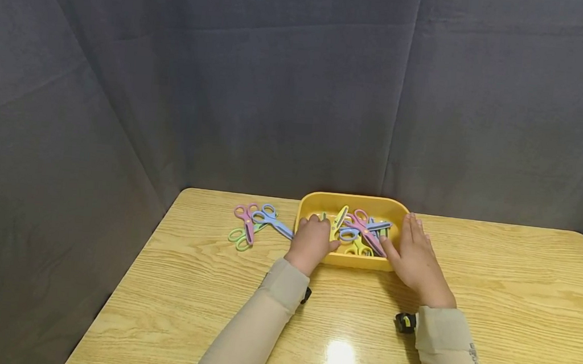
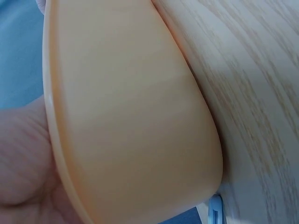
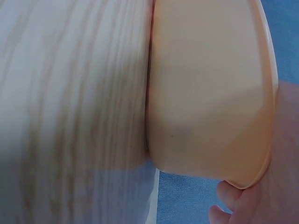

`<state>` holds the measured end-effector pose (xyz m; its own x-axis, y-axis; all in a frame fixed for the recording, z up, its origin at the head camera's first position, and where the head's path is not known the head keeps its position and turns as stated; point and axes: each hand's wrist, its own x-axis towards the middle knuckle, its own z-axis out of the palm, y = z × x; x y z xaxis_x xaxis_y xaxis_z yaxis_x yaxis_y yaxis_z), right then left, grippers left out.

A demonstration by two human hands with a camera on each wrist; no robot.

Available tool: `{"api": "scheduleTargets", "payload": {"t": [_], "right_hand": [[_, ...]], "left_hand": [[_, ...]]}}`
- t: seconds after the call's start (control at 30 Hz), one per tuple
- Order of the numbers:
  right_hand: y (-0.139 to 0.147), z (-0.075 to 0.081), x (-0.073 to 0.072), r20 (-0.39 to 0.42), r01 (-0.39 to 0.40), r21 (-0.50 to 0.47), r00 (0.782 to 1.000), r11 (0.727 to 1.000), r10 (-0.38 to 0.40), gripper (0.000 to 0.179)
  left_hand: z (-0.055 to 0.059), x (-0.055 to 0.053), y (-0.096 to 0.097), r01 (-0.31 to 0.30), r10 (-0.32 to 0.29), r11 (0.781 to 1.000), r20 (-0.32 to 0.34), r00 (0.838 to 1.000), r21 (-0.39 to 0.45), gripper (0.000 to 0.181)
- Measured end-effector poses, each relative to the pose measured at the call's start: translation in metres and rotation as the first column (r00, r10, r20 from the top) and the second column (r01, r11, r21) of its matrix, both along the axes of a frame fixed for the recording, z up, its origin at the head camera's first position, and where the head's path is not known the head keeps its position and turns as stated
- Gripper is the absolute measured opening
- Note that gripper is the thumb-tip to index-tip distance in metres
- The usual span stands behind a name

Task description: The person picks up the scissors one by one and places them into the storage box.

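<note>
A yellow plastic bin (image 1: 354, 261) stands on the table, holding several pairs of children's scissors, among them purple scissors (image 1: 365, 229) and yellow scissors (image 1: 338, 223). My left hand (image 1: 311, 238) reaches over the near rim into the bin's left part. Its thumb lies near the yellow scissors; its fingertips are hidden, so whether they hold anything does not show. Along the bin's right wall my right hand (image 1: 415, 266) rests with straight fingers outside and the thumb over the near corner. The bin's outer wall fills much of the left wrist view (image 2: 131, 107) and right wrist view (image 3: 210, 88).
Left of the bin, purple scissors (image 1: 245, 222), blue scissors (image 1: 273, 220) and green scissors (image 1: 239, 238) lie overlapping on the wooden table (image 1: 185, 288). A dark grey curtain (image 1: 288, 90) hangs behind the table's far edge and along the left.
</note>
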<state>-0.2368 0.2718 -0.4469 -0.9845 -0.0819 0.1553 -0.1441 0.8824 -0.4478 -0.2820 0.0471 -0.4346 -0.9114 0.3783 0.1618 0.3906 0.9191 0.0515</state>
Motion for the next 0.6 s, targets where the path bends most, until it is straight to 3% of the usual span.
{"api": "scheduleTargets", "payload": {"t": [0.4, 0.6], "right_hand": [[-0.0003, -0.0006, -0.0006, 0.009, 0.004, 0.0, 1.0, 1.0, -0.004, 0.086], [-0.0007, 0.0007, 0.0, 0.012, 0.003, 0.0, 1.0, 1.0, -0.003, 0.086]], "left_hand": [[-0.0029, 0.0014, -0.0015, 0.024, -0.023, 0.999, -0.031, 0.999, 0.021, 0.042], [-0.0043, 0.0032, -0.0028, 0.021, -0.02, 0.995, -0.012, 1.0, 0.101, 0.035]]}}
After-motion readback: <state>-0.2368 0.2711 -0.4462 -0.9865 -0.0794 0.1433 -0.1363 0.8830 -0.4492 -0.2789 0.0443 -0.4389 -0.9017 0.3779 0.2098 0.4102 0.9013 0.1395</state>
